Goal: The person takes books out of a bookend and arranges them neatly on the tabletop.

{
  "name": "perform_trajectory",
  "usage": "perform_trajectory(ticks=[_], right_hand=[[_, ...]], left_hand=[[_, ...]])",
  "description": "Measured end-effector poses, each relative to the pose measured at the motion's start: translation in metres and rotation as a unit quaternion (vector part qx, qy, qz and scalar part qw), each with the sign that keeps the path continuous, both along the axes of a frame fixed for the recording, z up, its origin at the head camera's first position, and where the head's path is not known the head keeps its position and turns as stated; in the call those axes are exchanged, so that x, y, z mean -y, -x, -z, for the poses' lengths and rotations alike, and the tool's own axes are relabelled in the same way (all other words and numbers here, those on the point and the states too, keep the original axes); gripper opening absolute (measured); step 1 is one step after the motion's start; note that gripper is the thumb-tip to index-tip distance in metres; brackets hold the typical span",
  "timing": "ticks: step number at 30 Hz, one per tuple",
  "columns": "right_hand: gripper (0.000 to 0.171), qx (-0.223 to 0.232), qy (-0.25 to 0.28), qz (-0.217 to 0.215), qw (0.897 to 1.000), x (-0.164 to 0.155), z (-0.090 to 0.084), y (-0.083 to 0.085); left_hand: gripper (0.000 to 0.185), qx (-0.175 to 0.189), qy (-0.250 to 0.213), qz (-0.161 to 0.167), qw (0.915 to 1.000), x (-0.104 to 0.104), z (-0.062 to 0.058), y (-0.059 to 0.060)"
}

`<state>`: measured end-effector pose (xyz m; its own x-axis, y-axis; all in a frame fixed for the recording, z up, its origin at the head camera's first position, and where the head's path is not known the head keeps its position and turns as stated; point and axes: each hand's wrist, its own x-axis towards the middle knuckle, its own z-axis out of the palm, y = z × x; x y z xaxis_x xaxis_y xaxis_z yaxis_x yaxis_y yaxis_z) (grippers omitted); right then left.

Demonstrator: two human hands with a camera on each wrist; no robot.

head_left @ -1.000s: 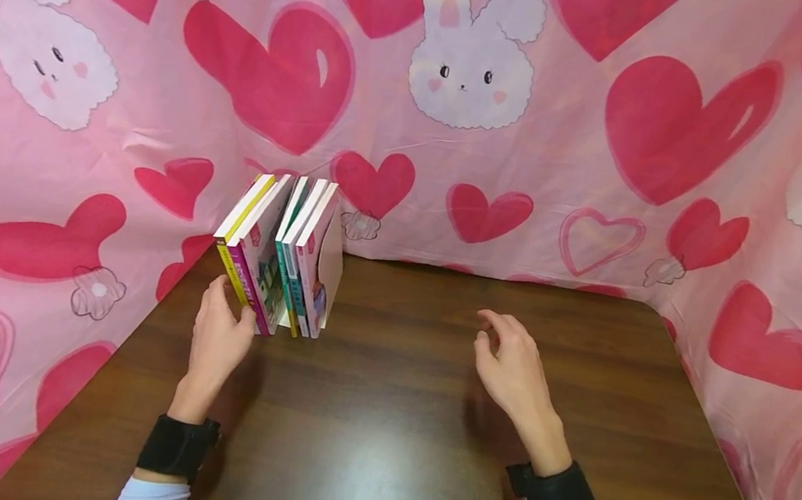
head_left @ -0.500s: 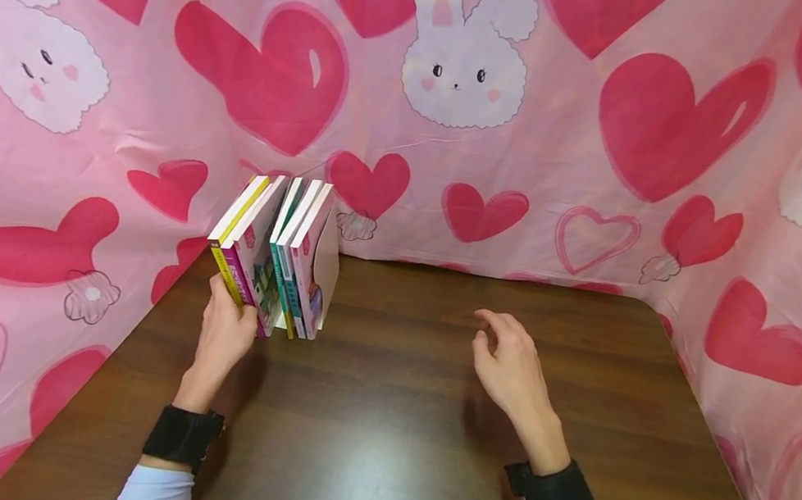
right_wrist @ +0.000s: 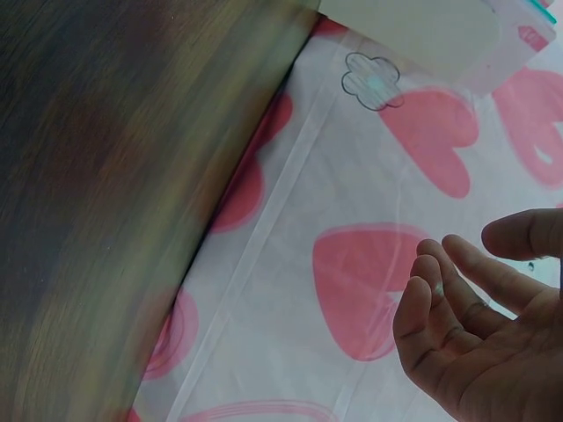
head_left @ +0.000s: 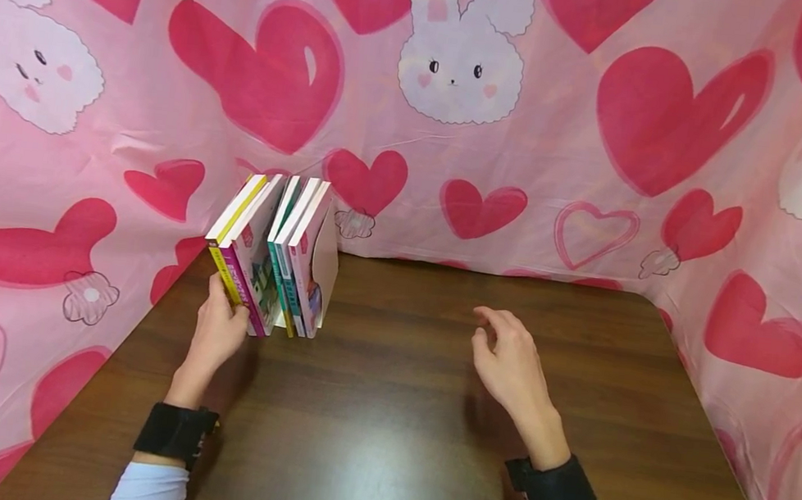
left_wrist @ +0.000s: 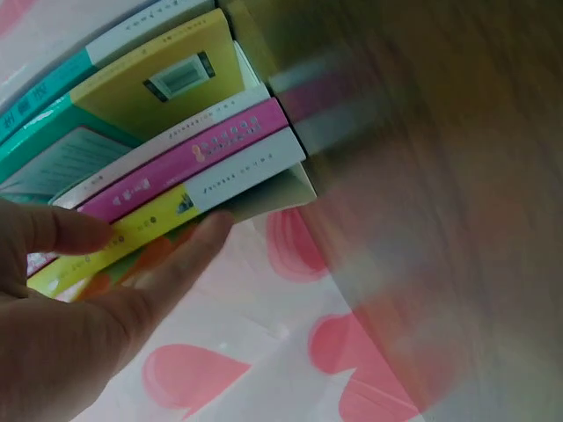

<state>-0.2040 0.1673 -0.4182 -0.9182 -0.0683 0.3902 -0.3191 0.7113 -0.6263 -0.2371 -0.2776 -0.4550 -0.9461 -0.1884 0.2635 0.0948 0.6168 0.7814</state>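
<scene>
Since the earlier frames the left hand (head_left: 217, 328) has crept up from the foot of the row of books (head_left: 270, 256) onto the outermost spine, and the row has slid a touch to the left with it; the right hand (head_left: 507, 361) has scarcely stirred. By my reading, the left hand has gone from merely nudging the row to taking hold of its end book.

The left hand now has its thumb across the yellow book (left_wrist: 132, 233) at the spine and its fingers (left_wrist: 176, 264) laid along that book's outer cover, so it pinches the book lightly at the near, lower corner. The right hand hovers above the tabletop (head_left: 412, 416), well to the right of the books, fingers loosely curled and holding nothing.

The books stand on the tabletop at its far left corner, close against the pink cloth (head_left: 533, 133) with hearts and rabbits. They stand on their bottom edges, long axis running up and down but leaning left at the top. Their spines face the person and the page edges point away towards the cloth
</scene>
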Motion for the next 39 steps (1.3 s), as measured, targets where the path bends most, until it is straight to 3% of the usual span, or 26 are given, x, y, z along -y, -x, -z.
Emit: perform_trajectory(ticks=[6, 12, 19, 29, 39], right_hand=[[0.031, 0.008, 0.001, -0.001, 1.000, -0.0015, 0.0008, 0.0007], [0.032, 0.011, -0.001, 0.001, 1.000, -0.0019, 0.0020, 0.0005], [0.035, 0.003, -0.004, 0.000, 1.000, -0.0016, 0.0027, 0.0022], [0.040, 0.008, -0.007, 0.001, 1.000, -0.0012, 0.0048, 0.0036], [0.045, 0.005, -0.005, -0.004, 1.000, 0.0002, 0.0068, 0.0048]], left_hand=[[0.060, -0.007, 0.020, 0.035, 0.9992, 0.0053, 0.0009, -0.0002], [0.066, -0.027, 0.035, 0.043, 0.9981, 0.0065, 0.0038, 0.0003], [0.065, -0.052, 0.045, 0.034, 0.9970, 0.0054, 0.0050, 0.0037], [0.067, -0.026, 0.010, 0.030, 0.9992, 0.0030, 0.0030, 0.0012], [0.063, -0.044, 0.022, 0.009, 0.9988, 0.0004, 0.0026, -0.0049]])
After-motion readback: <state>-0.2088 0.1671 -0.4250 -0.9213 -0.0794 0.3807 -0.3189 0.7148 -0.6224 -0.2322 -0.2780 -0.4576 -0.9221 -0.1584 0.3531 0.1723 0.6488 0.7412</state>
